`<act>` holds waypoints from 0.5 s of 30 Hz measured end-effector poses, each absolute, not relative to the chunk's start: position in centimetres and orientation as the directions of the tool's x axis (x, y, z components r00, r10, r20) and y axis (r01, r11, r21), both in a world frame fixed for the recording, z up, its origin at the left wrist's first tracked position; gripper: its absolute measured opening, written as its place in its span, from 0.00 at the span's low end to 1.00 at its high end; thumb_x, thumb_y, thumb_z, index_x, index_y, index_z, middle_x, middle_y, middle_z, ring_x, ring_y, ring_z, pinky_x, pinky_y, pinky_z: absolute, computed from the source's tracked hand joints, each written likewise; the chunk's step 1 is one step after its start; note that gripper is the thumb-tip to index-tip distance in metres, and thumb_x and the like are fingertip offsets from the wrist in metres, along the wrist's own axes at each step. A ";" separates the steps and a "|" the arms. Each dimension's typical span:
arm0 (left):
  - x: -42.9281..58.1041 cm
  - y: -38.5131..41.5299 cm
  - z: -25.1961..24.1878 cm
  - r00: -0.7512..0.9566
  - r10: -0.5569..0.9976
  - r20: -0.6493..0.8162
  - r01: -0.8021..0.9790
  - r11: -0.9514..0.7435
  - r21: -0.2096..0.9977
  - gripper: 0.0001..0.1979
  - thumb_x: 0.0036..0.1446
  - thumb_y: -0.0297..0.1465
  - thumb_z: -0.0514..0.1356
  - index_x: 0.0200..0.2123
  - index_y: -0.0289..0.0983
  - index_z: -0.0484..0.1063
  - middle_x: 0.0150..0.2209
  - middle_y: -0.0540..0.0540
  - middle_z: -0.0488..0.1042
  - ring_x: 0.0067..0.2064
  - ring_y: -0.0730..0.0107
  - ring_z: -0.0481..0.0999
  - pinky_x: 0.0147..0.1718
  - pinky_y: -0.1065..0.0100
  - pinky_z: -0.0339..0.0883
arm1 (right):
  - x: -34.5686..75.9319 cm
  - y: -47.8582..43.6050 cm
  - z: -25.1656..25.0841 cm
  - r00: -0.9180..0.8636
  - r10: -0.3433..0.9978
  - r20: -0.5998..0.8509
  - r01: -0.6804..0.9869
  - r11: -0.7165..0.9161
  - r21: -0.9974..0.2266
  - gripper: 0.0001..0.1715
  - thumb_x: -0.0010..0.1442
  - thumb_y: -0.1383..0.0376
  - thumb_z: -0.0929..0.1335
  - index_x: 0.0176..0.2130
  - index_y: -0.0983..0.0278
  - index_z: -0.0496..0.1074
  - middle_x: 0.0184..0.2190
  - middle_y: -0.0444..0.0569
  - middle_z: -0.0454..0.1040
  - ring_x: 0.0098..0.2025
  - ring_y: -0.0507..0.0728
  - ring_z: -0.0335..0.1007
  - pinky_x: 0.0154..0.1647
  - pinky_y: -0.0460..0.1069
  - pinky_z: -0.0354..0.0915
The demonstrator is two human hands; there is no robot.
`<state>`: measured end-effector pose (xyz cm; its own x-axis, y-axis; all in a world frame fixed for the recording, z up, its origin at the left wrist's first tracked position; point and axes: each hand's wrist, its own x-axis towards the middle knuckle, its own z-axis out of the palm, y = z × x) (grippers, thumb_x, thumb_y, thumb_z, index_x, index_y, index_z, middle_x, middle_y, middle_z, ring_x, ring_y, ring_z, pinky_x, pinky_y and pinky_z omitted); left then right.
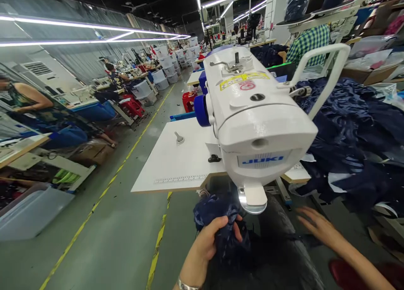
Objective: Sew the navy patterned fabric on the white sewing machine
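Left hand [208,243] clenched on a bunch of navy fabric [221,222], held low, below the front edge of the white tabletop [176,159]. Right hand [318,227] open, fingers spread, holding nothing, over dark cloth on the lap. White sewing machine [255,113] directly above. Heap of navy garments [353,138] at right.

bright ceiling tube lights [94,29]; edges warped | distance blurred
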<state>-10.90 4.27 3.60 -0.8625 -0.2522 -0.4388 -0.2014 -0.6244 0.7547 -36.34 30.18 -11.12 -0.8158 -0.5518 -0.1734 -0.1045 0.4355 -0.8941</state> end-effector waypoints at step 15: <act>-10.4 5.6 3.5 -0.840 -0.149 -0.522 -0.428 -0.411 0.805 0.15 0.39 0.39 0.73 0.27 0.34 0.80 0.28 0.44 0.77 0.29 0.66 0.72 0.35 0.64 0.67 | -28.9 20.4 2.9 -0.229 -0.970 -0.087 -0.121 0.118 -0.986 0.04 0.59 0.67 0.64 0.31 0.63 0.63 0.35 0.44 0.70 0.35 0.53 0.62 0.37 0.46 0.60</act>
